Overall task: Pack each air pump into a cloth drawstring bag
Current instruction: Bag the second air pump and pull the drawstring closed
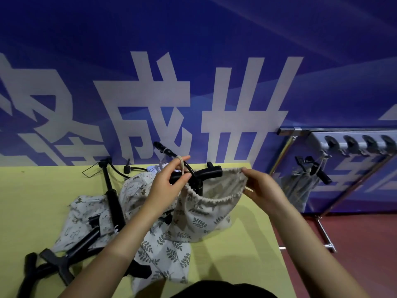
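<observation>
Here the left hand pinches a pale drawstring while the right hand grips the far rim of a leaf-print bag holding a black air pump, above the yellow counter, with more pumps and bags crowding the left.

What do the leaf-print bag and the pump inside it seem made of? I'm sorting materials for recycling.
The leaf-print drawstring bag looks like soft woven cotton or linen: matte, with a gathered mouth and limp folds. The air pump sticking out of it looks like black plastic or coated metal with a dull sheen; the view cannot settle which.
</observation>
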Demonstrator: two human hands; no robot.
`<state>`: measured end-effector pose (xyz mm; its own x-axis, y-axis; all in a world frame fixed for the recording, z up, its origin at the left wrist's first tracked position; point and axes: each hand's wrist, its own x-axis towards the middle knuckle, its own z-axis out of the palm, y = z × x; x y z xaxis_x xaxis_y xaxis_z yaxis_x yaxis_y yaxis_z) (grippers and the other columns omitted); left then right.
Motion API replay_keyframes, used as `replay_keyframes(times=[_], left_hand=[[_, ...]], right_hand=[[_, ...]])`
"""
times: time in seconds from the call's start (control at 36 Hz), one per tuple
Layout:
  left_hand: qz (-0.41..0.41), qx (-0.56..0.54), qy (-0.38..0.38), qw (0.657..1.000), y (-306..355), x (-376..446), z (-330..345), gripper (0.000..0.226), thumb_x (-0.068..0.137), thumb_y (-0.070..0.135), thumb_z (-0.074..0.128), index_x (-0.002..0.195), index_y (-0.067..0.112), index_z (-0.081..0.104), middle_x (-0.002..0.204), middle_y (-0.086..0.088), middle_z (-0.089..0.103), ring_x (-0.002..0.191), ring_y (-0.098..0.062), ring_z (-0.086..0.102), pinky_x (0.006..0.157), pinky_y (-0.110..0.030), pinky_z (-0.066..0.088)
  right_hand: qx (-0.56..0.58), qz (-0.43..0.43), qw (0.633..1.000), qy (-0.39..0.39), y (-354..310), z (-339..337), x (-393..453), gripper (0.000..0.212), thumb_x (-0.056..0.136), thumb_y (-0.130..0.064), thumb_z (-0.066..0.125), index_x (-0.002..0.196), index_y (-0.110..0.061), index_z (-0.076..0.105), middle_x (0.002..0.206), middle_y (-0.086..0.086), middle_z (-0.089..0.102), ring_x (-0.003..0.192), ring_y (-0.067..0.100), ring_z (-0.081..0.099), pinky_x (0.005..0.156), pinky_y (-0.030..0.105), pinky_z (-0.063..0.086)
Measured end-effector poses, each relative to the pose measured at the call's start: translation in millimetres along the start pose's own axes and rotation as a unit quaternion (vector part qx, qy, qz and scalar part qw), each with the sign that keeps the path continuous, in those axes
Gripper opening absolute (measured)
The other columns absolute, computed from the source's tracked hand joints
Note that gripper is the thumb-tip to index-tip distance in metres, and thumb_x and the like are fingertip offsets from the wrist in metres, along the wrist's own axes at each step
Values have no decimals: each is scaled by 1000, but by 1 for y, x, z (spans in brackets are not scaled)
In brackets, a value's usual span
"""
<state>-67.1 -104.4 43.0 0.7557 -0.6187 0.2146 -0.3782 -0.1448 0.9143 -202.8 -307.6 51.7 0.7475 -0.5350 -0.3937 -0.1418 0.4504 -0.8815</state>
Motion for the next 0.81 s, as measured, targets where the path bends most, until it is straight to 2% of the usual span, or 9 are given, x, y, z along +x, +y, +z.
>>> replay_keyframes(times=[0.06,0.11,0.19,0.33,0.39,0.47,0.61,0.72,0.81], left_hand=[[2,8,-29,1000,5,1,1,39,92,18,63,115,48,53,100,24,61,108,13,50,93,-11,36],[-2,15,-49,999,9,1,3,39,91,20,64,114,50,53,103,21,62,108,15,50,92,-12,37],[1,31,-66,997,13,2,6,39,90,23,65,116,50,55,103,18,65,110,13,52,95,-17,40],[9,63,-109,992,16,3,7,36,92,25,63,122,44,56,114,19,63,110,14,50,92,-11,39],[7,66,-119,991,16,3,7,34,93,25,61,121,45,56,119,21,60,109,19,48,88,-3,37],[1,50,-113,992,16,0,9,33,93,22,61,113,48,56,115,31,57,102,28,46,82,5,35],[4,48,-86,995,16,1,14,32,91,21,64,110,46,59,116,30,59,105,23,50,85,3,35],[-7,34,-53,998,10,0,11,27,91,20,64,104,44,61,105,33,62,107,11,56,88,-5,41],[-18,10,-19,1000,4,-1,9,22,91,17,65,103,35,63,105,29,63,105,6,59,90,-16,47]], right_hand=[[77,32,996,-22,-10,4,-4,13,92,-13,55,84,-8,63,81,7,63,80,18,59,79,31,49],[82,33,996,-30,-19,9,-7,16,92,-14,55,78,-8,61,79,7,61,80,19,57,79,32,48],[28,9,999,-45,-30,17,-10,22,93,-16,55,72,-10,58,73,4,59,77,17,57,76,30,45],[-76,-43,995,-47,-44,32,-10,28,93,-18,57,66,-11,53,61,0,53,63,15,56,71,26,45],[-17,-41,996,-71,-50,34,-12,23,95,-13,52,71,-10,53,56,-2,46,59,15,49,68,25,41],[62,-39,992,-99,-55,35,-13,16,95,-6,48,80,-8,55,58,-2,44,56,12,40,63,23,39],[-101,-103,987,-67,-44,41,-12,10,92,-4,52,93,-3,62,65,0,61,56,12,44,59,22,40],[-106,-88,989,-59,-35,42,-14,19,88,1,56,107,0,62,77,6,66,59,10,49,60,23,39],[-111,-78,990,-46,-21,40,-16,20,88,4,54,105,-2,64,75,6,63,57,10,49,55,20,41]])
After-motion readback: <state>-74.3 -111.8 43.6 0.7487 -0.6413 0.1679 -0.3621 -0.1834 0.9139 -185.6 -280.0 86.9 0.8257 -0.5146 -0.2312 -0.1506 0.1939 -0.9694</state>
